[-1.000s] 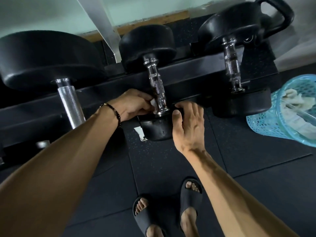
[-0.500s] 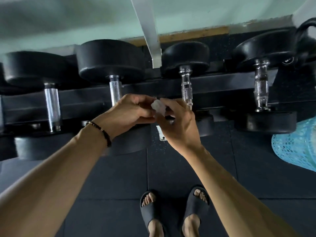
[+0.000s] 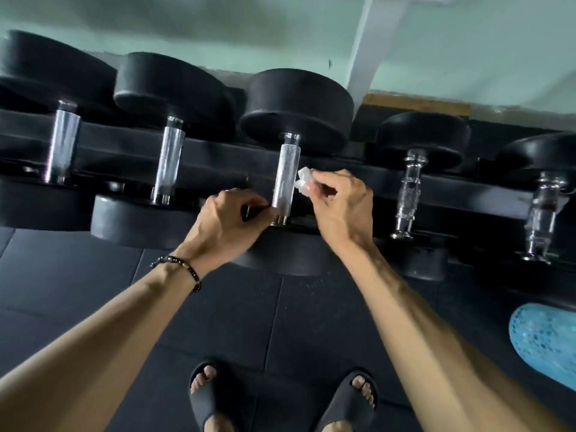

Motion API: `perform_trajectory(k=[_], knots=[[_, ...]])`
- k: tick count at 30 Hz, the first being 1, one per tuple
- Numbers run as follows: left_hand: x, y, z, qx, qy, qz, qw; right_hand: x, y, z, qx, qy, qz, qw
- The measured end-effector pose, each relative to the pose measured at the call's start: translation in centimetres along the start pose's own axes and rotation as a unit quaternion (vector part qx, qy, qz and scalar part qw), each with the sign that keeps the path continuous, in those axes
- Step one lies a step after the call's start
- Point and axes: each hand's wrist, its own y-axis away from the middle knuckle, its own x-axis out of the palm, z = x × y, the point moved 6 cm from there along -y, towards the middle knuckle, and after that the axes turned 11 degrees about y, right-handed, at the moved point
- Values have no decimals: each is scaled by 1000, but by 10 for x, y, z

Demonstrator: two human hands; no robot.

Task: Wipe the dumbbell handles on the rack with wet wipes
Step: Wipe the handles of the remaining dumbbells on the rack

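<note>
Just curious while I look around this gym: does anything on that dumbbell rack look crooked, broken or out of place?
Nothing stands out. The dumbbells sit in a row on the rack, handles parallel. The right hand pinches a wet wipe beside one handle; the left hand rests near its base.

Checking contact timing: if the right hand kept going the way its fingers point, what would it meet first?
Probably the knurled handle: the right hand pinches a wipe aimed left at it, with the wipe's edge about touching; depth is unclear.

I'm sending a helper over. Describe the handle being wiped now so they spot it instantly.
On the black rack along the green wall, find the third handle from the left. It is straight and knurled, unlike the ringed handles to its right, with the wet wipe in the right hand beside it.
</note>
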Motion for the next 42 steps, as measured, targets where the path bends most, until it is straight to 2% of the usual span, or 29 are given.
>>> perform_trajectory(k=[3, 5, 9, 12, 15, 18, 20, 23, 25, 28, 29, 33, 35, 39, 40, 42], knots=[[7, 3, 21, -14, 24, 22, 999, 12, -20, 9, -10, 52, -70, 996], [8, 1, 30, 5, 41, 8, 999, 22, -32, 14, -5, 71, -87, 994], [14, 0, 37, 91, 37, -54, 994, 47, -50, 16, -16, 94, -85, 992], [17, 1, 44, 109, 62, -120, 985, 54, -56, 11, -3, 86, -86, 993], [20, 1, 50, 103, 62, -136, 983, 56, -39, 7, -24, 103, -33, 994], [22, 1, 53, 99, 64, -134, 984, 53, -27, 12, -94, 120, 46, 987], [23, 0, 53, 100, 61, -138, 983, 49, -44, 11, -112, 136, 17, 984], [24, -1, 54, 103, 60, -142, 983, 47, -66, 7, -77, 144, -48, 985], [24, -1, 54, 109, 63, -145, 981, 49, -50, 9, -84, 152, -26, 984], [23, 0, 54, 108, 60, -148, 981, 51, -26, 16, -129, 147, 78, 978], [23, 0, 54, 107, 60, -148, 981, 50, -29, 17, -139, 149, 79, 976], [23, 0, 56, 103, 64, -149, 981, 48, -61, 17, -94, 167, -27, 981], [23, 0, 55, 103, 60, -147, 982, 50, -52, 16, -86, 177, -20, 980], [23, 1, 55, 101, 59, -146, 982, 55, -19, 21, -217, 182, 102, 954], [23, 1, 55, 101, 58, -147, 982, 54, -24, 23, -240, 187, 98, 948], [23, 1, 55, 102, 59, -148, 982, 53, -44, 26, -231, 189, 40, 954]])
